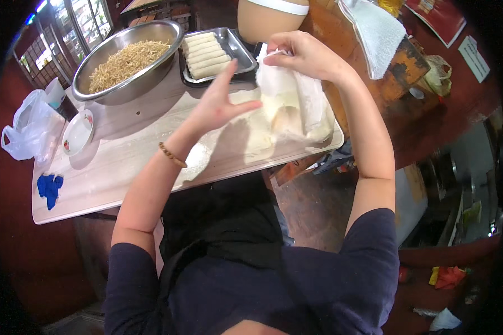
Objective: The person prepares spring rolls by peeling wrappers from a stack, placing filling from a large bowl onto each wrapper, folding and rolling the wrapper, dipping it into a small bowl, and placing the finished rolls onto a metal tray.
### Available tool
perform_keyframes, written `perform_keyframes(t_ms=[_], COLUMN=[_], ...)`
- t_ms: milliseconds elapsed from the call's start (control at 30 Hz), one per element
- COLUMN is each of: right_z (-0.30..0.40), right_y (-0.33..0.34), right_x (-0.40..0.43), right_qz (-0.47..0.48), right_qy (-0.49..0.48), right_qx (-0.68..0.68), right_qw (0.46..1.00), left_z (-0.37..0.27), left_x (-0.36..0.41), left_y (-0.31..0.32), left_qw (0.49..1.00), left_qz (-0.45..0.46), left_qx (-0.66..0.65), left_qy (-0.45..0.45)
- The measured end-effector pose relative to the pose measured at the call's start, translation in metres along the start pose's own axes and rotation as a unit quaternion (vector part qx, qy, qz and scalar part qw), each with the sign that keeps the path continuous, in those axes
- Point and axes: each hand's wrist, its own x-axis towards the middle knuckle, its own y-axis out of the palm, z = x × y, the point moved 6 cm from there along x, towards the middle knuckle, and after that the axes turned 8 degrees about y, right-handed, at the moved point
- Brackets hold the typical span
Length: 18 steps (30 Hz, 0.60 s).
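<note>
My right hand [302,54] pinches the upper edge of a white cloth or thin sheet [312,90] and holds it raised. Beneath and beside that sheet lie pale, thin dough wrappers [255,136] near the table's right end; how many are stacked I cannot tell. My left hand [216,106] hovers left of the sheet, thumb and fingers spread, with nothing in it. Beyond the left hand, a metal tray [245,60] holds several rolled, uncooked spring rolls [205,54] side by side. On the table by my left forearm is a white patch [198,157], perhaps paste or flour.
A large steel bowl [128,94] of shredded filling [128,63] stands at the back left. Nearby are a floral dish [79,133], a cup [60,100], a plastic bag [31,125] and a blue crumpled item [49,190]. A tan tub [272,21] stands behind the tray.
</note>
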Motion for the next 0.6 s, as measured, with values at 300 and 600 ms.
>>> perform_keyframes(t_ms=[300,600], right_z=[-0.015,0.000], right_y=[0.032,0.227], right_x=[0.015,0.053], right_qz=[0.030,0.184], right_qy=[0.092,0.103], right_qx=[0.249,0.353], right_qw=[0.964,0.912], left_z=[0.019,0.099], left_x=[-0.027,-0.123], left_y=[-0.069,-0.131], left_qw=[0.936,0.901], left_qz=[-0.037,0.043], left_qx=[-0.308,-0.136], left_qy=[-0.165,-0.409])
